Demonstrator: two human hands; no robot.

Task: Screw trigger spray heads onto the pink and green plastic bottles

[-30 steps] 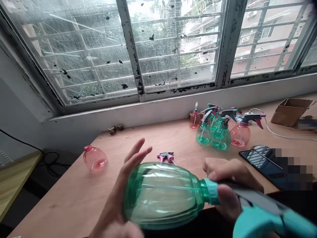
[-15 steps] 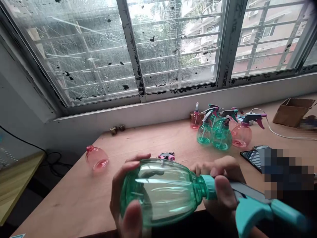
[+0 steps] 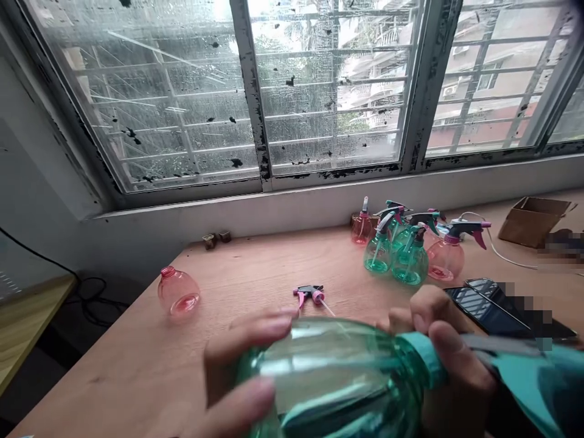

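A clear green spray bottle lies sideways in the air close to the camera, its neck to the right. My left hand is wrapped round the bottle's base end. My right hand grips the teal collar at the neck, thumb on the near side. The teal and grey trigger head sticks out to the right, blurred. Behind the bottle, a pink and black trigger head with a thin tube lies on the table. A pink bottle without a head stands at the left.
Several green and pink spray bottles stand grouped at the back right of the wooden table. Dark phones lie right of my hands, partly pixelated. A cardboard box and a white cable are farther right, below the window.
The green bottle has come nearer and lower, shifting right with both hands. The view has tilted slightly, and the pink trigger head on the table shows more fully.
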